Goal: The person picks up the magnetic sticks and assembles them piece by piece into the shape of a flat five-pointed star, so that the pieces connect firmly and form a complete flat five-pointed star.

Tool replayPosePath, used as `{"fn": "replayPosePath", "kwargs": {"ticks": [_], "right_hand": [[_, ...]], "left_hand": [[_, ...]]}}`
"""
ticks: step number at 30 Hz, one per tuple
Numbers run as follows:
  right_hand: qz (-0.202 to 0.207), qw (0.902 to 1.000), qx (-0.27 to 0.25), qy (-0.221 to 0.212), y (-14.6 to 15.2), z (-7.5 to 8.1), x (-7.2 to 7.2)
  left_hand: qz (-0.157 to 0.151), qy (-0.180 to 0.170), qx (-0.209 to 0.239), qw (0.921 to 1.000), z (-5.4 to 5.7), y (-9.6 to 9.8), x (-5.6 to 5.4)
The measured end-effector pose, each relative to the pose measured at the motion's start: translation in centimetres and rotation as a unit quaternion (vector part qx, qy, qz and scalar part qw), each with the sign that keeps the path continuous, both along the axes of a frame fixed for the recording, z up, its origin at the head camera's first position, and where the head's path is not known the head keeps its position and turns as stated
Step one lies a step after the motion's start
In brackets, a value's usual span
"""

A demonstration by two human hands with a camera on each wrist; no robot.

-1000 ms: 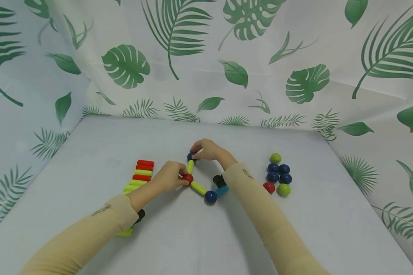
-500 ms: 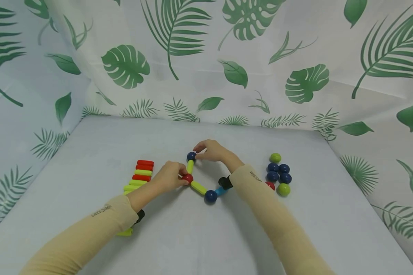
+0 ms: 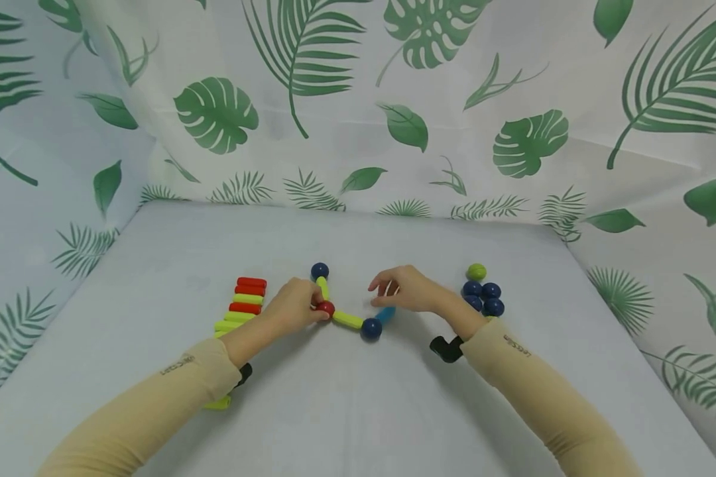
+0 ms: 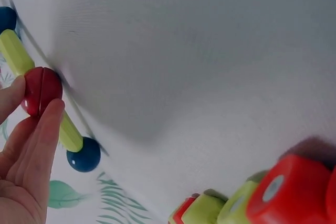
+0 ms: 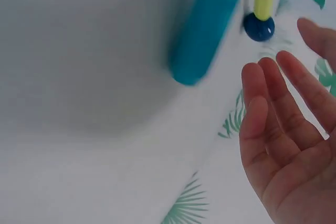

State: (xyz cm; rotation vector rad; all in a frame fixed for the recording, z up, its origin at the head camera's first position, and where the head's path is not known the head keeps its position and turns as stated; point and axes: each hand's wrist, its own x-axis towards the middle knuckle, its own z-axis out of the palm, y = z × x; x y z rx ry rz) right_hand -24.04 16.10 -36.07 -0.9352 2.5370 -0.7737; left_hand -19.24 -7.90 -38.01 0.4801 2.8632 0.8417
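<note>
My left hand (image 3: 295,306) pinches a red ball (image 4: 44,92) between thumb and fingers. From that ball one yellow-green rod (image 3: 323,289) runs back to a dark blue ball (image 3: 319,271). Another yellow-green rod (image 3: 349,320) runs to a second dark blue ball (image 3: 372,328) at the front right of the chain. A light blue rod (image 5: 205,30) joins that second ball and points back and to the right. My right hand (image 3: 407,289) hovers by the free end of the light blue rod, its fingers loosely bent and holding nothing.
Red and yellow-green rods (image 3: 249,299) lie in a column on the left, partly hidden by the left arm. Several dark blue balls (image 3: 492,290) and a green ball (image 3: 477,271) sit on the right beside the right forearm. A leaf-printed cloth (image 3: 346,132) rises behind the white table.
My right hand has let go of the far blue ball and moved right and nearer, beside the light blue rod. The chain has turned slightly around the red ball, still held by my left hand.
</note>
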Motion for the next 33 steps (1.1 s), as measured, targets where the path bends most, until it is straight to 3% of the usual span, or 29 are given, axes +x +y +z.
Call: {"fn": "replayPosePath", "kwargs": {"ticks": [6,12,22,33], "right_hand": [[0.017,0.9996,-0.014,-0.019,1.2,-1.0,2.3],[0.010,0.9998,-0.013,-0.006,1.3,-1.2,3.6],[0.007,0.9988,-0.039,0.028,1.3,-1.8,4.4],[-0.021,0.9983,-0.032,0.044,1.2,-1.9,4.7]], "left_hand": [[-0.005,0.001,-0.005,1.0000,0.2,0.4,0.5],[-0.020,0.013,-0.021,0.9995,0.3,1.0,1.4],[-0.021,0.038,-0.020,0.9989,0.1,1.1,2.0],[-0.011,0.029,-0.019,0.9993,0.4,1.3,2.3]]}}
